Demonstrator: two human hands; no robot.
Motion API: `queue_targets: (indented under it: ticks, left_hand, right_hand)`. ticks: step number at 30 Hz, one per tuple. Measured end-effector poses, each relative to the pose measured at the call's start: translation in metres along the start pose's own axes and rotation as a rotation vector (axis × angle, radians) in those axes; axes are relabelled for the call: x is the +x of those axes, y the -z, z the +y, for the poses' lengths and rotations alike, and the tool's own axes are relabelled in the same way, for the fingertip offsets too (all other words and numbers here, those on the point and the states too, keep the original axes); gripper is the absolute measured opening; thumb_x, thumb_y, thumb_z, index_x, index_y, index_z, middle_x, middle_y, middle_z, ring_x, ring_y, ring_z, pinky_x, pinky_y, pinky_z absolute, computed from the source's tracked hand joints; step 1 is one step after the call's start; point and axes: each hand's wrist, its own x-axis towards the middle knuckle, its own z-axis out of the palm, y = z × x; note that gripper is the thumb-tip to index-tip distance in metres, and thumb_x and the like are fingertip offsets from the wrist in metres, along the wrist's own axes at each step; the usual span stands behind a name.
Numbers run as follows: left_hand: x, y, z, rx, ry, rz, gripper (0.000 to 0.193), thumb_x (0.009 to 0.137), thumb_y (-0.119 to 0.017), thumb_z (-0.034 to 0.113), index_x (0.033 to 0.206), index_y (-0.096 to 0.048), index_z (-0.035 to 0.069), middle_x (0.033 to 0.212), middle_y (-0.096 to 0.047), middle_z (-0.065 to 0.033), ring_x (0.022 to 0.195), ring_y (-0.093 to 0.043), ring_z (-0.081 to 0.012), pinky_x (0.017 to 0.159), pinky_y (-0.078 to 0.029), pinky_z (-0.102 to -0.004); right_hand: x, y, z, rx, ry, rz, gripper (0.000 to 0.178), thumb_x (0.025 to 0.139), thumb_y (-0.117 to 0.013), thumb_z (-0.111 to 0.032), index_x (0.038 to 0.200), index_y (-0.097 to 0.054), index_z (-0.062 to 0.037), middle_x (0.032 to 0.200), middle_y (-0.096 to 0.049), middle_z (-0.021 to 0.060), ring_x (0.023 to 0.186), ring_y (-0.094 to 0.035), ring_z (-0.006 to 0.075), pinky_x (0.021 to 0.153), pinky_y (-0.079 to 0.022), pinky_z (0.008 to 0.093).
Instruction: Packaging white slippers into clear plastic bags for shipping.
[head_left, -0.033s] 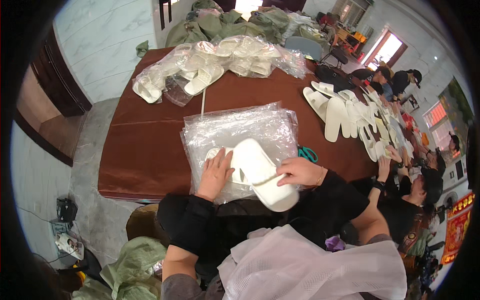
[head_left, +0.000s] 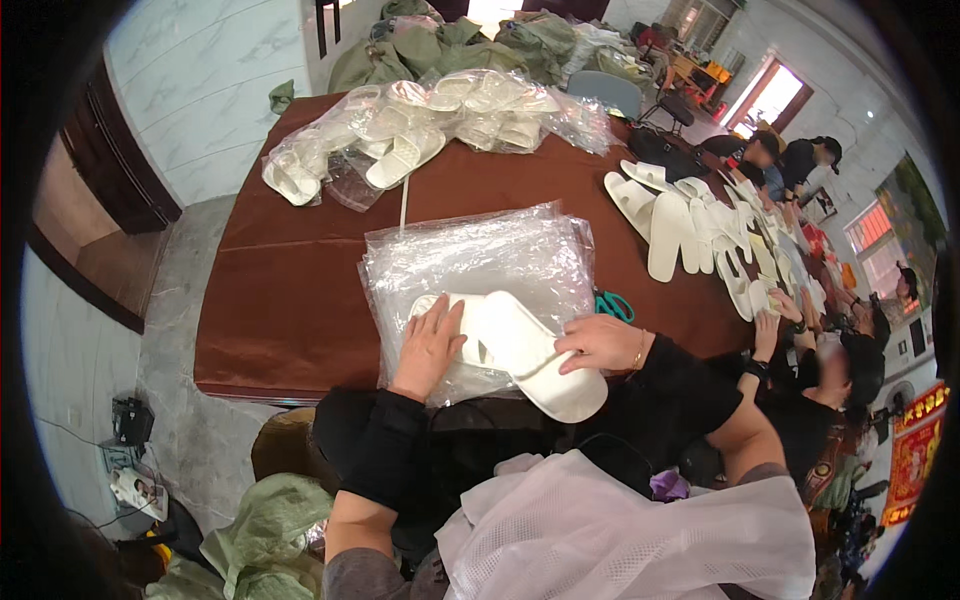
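My right hand (head_left: 598,343) grips a white slipper (head_left: 530,350) at its side, fingers curled over the strap edge. That slipper is tilted, its rounded end jutting past the table's near edge. My left hand (head_left: 430,348) lies with fingers extended on a second white slipper (head_left: 470,345), which is partly hidden under the hand and the first slipper. Beneath both is a stack of clear plastic bags (head_left: 480,250). Whether the second slipper is inside a bag, I cannot tell.
Teal-handled scissors (head_left: 614,306) lie right of the bags. Several bagged slippers (head_left: 405,158) are heaped along the far side of the brown-covered table (head_left: 280,300). Loose white slippers (head_left: 664,235) spread over the right side, where a co-worker's hands (head_left: 768,335) reach in.
The slipper in my right hand has shifted slightly to the right and toward the near edge. My left hand stays nearly in place.
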Motion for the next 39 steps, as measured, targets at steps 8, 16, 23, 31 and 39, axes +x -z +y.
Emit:
queue_targets:
  ticks: [8,16,23,31,39]
  left_hand:
    - [0.010,0.001,-0.006,-0.060,0.089,0.052,0.061,0.100,-0.064,0.034,0.152,-0.045,0.008,0.153,-0.044,-0.0278,0.136,-0.048,-0.0427,0.114,-0.040,-0.0499]
    - [0.017,-0.007,-0.022,-0.124,0.112,0.053,0.062,0.098,-0.066,0.032,0.149,-0.047,0.003,0.153,-0.044,-0.0259,0.134,-0.049,-0.0444,0.112,-0.042,-0.0464]
    - [0.017,-0.002,-0.007,0.083,0.254,-0.009,0.058,0.100,-0.062,0.042,0.152,-0.048,0.020,0.165,-0.027,-0.0209,0.148,-0.030,-0.0477,0.116,-0.030,-0.0644]
    - [0.016,-0.019,-0.009,0.058,0.319,0.010,0.062,0.102,-0.057,0.048,0.158,-0.040,0.029,0.169,-0.018,-0.0210,0.153,-0.018,-0.0521,0.114,-0.019,-0.0770]
    - [0.014,0.010,0.001,0.059,0.312,-0.005,0.079,0.099,-0.063,0.045,0.164,-0.027,0.020,0.171,-0.019,-0.0128,0.158,-0.014,-0.0392,0.118,-0.013,-0.0741]
  right_hand:
    - [0.021,0.016,0.026,-0.101,0.085,-0.392,0.036,0.092,-0.068,-0.041,0.110,-0.072,-0.0106,0.096,-0.066,0.0178,0.100,-0.062,0.0388,0.088,-0.047,0.0472]
    - [0.057,0.014,0.037,-0.180,0.221,-0.239,0.029,0.089,-0.068,-0.036,0.102,-0.070,-0.0108,0.089,-0.064,0.0179,0.094,-0.064,0.0401,0.083,-0.049,0.0509]
    - [0.125,-0.006,0.042,-0.296,0.031,0.024,0.024,0.091,-0.067,-0.037,0.108,-0.071,-0.0204,0.097,-0.061,0.0123,0.095,-0.065,0.0338,0.080,-0.051,0.0462]
    - [0.124,-0.045,0.064,-0.149,-0.030,0.321,0.029,0.093,-0.068,-0.036,0.117,-0.071,-0.0198,0.103,-0.059,0.0121,0.097,-0.065,0.0328,0.081,-0.052,0.0437]
    - [0.053,-0.002,0.056,-0.037,-0.044,0.582,0.023,0.096,-0.067,-0.031,0.107,-0.067,-0.0111,0.105,-0.059,0.0124,0.099,-0.064,0.0336,0.085,-0.052,0.0422]
